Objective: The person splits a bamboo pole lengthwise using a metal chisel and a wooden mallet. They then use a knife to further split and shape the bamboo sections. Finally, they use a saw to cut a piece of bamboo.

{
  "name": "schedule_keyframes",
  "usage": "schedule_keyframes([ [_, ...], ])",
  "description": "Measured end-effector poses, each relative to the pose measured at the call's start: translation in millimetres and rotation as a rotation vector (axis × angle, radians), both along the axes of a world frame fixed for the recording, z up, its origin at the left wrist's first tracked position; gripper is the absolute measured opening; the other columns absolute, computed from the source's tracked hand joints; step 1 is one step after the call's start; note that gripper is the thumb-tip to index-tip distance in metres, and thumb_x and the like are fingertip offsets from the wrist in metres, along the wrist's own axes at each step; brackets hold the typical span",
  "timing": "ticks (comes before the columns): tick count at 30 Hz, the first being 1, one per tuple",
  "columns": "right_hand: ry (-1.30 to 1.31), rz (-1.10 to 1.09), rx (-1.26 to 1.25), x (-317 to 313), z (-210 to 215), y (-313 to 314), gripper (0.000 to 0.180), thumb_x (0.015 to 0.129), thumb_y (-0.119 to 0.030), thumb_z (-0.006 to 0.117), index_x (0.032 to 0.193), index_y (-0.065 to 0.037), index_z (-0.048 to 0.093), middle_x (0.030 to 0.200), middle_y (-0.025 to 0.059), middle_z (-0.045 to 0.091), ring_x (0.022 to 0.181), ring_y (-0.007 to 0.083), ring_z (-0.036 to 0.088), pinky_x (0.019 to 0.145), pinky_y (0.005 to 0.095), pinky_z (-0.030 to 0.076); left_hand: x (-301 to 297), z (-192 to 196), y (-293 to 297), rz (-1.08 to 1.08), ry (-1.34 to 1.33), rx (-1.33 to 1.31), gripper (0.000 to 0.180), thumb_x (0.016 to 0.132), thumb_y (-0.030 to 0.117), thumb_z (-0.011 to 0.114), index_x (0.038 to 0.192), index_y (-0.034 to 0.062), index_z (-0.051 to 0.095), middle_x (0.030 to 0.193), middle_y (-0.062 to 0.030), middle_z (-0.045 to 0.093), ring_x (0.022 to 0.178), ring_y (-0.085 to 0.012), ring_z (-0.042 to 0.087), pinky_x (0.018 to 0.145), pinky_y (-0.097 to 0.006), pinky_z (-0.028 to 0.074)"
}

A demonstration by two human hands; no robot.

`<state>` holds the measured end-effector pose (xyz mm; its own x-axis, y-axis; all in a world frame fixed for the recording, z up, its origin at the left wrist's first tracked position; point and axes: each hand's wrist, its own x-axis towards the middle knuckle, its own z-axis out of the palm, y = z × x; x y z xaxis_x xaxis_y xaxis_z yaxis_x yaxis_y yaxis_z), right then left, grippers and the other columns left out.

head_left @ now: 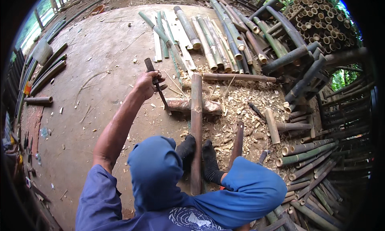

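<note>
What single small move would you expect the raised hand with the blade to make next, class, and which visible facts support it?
Probably a downward chop onto the bamboo pole. The left hand holds the blade raised just left of the pole, which lies across a short log and is pinned between both black-socked feet. Chips litter the ground. The right hand is hidden.

Right hand not visible: the right arm ends behind the blue-clad knee [252,187] at the lower edge. Near end of the bamboo pole [196,123] is hidden between the black-socked feet [198,155] and the blue hood [154,171]. Left hand [147,84] covers the middle of the knife [157,86] handle. Log [192,106] partly hidden behind the pole. Bamboo stacks [313,167] on the right are cut off by the dark rim. Small items at far left are too blurred to tell.
</note>
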<state>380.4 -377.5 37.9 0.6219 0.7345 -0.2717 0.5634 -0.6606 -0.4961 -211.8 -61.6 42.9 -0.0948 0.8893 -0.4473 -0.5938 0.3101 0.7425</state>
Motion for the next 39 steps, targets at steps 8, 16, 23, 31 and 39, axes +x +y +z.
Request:
schedule_keyframes([
  [8,0.297,-0.13,0.072,14,-14,-8,0.063,0.093,-0.032,0.072,0.141,0.002,0.051,0.124,0.0175,0.063,0.108,0.0288,0.066,0.091,0.0431,0.058,66,-1,41,-0.104,0.025,0.038,0.026,0.105,0.026,0.061,0.12,0.0062,0.058,0.086,-0.0026,0.06,0.082,-0.0177,0.065,0.077,-0.046,0.061],
  [16,0.642,-0.008,0.32,11,33,60,0.072,0.089,-0.034,0.076,0.143,0.003,0.047,0.118,0.017,0.064,0.101,0.0288,0.067,0.085,0.0432,0.061,133,10,92,-0.336,0.057,0.369,0.019,0.101,0.022,0.063,0.111,0.0053,0.06,0.078,-0.0015,0.061,0.067,-0.0114,0.059,0.06,-0.029,0.051],
  [23,0.919,0.169,0.545,-58,60,197,0.062,0.082,-0.025,0.078,0.129,0.004,0.049,0.106,0.0167,0.063,0.082,0.0232,0.069,0.066,0.0346,0.063,184,9,64,-0.482,0.289,0.383,0.031,0.095,0.036,0.074,0.093,0.0057,0.073,0.064,0.0045,0.051,0.053,-0.0062,0.047,0.048,-0.026,0.038],
  [31,1.057,0.4,0.594,-181,72,235,0.064,0.077,-0.024,0.075,0.127,0.007,0.051,0.105,0.0176,0.062,0.084,0.0267,0.068,0.071,0.0399,0.061,181,-5,56,-0.418,0.314,0.452,0.026,0.094,0.03,0.078,0.086,0.0059,0.071,0.063,0.0044,0.055,0.052,-0.0028,0.046,0.046,-0.024,0.033],
  [39,1.023,0.393,0.553,-197,76,217,0.069,0.073,-0.024,0.077,0.129,0.006,0.051,0.103,0.0174,0.061,0.083,0.0264,0.068,0.073,0.0392,0.06,182,0,47,-0.389,0.318,0.453,0.027,0.094,0.03,0.08,0.084,0.0046,0.074,0.062,0.004,0.056,0.051,-0.0023,0.047,0.044,-0.024,0.033],
])
